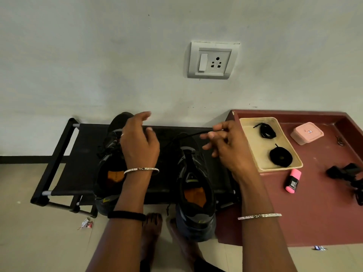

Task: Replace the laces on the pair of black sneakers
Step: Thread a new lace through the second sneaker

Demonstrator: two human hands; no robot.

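Fingertips (211, 134) of our right hand (233, 152) pinch a thin black lace (188, 135), taut from the right sneaker (194, 195). Our left hand (139, 144) hovers loose-fingered, empty, over the left sneaker (115, 176).

You have one view, the camera worn on your head, looking forward and steeply down. It sits close: your forearms rise from the bottom edge, and your left hand (140, 142) and right hand (227, 148) fill the middle. Ahead it faces a pale wall (88, 55) with a socket plate (213, 60) — the wide lens also takes in the black rack (59, 154) at left and the maroon table (314, 209) at right.
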